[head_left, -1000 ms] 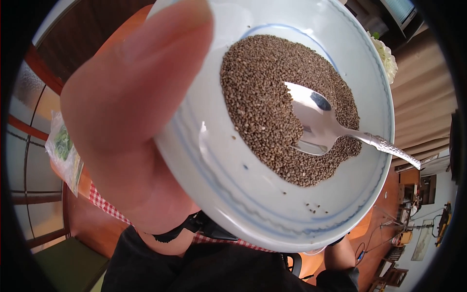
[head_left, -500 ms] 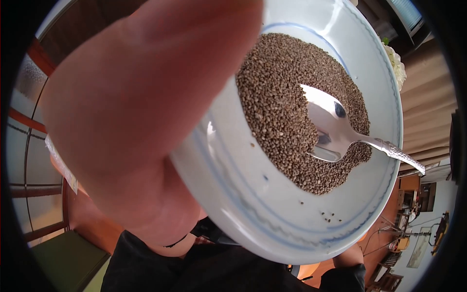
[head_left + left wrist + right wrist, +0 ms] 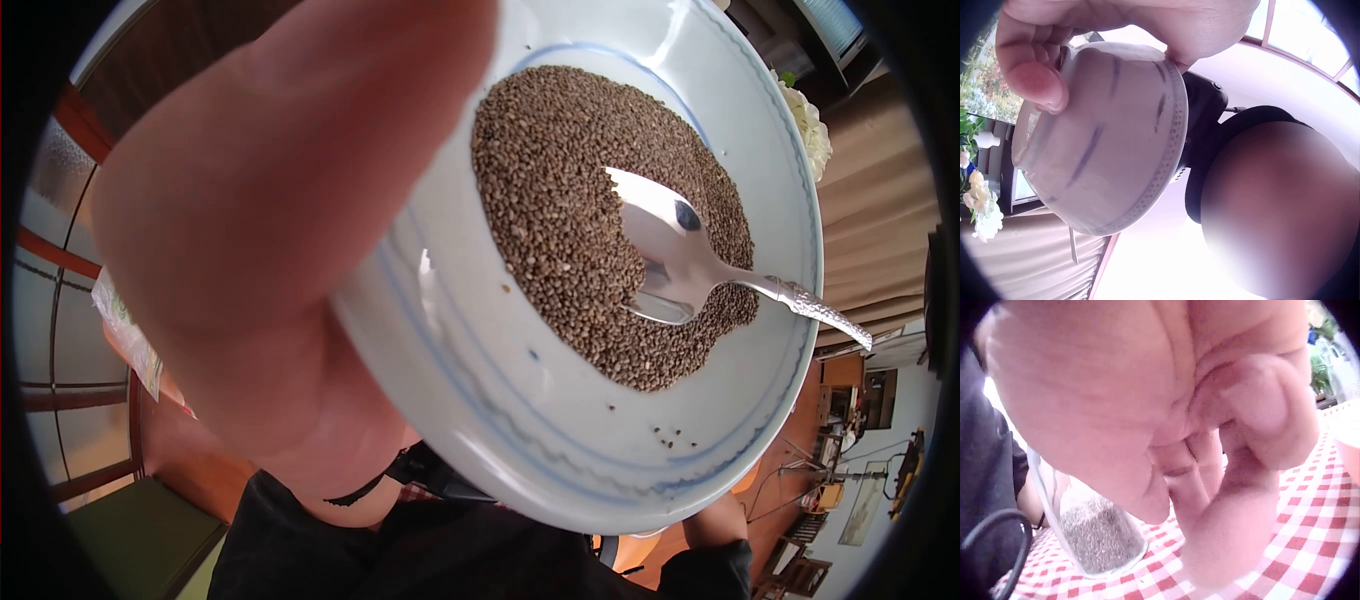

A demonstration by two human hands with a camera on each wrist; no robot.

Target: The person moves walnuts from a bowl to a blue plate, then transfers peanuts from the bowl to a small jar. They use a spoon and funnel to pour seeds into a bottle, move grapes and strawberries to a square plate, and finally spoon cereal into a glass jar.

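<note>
My left hand (image 3: 300, 230) grips a white bowl (image 3: 470, 440) with blue lines, held up close to the head camera and tilted. Small brown seeds (image 3: 560, 180) fill the bottom of it. A silver spoon (image 3: 690, 250) rests in the seeds, its patterned handle reaching past the rim. From outside, in the left wrist view, fingers and thumb of the left hand (image 3: 1122, 19) curl round the bowl (image 3: 1110, 137). The bowl hides my right hand in the head view. Over the table, the right hand (image 3: 1166, 406) hangs loosely curled, holding nothing visible, beside a clear container (image 3: 1100, 540) of seeds.
A red-and-white checked cloth (image 3: 1310, 537) covers the table. White flowers (image 3: 805, 130) stand beyond the bowl, near a beige curtain (image 3: 870, 220). At the left lies a plastic bag (image 3: 125, 330), and a green seat (image 3: 140, 540) is below it.
The bowl and left hand shifted right and slightly down, then a little back left and up. Spoon and seeds keep their place in the bowl.
</note>
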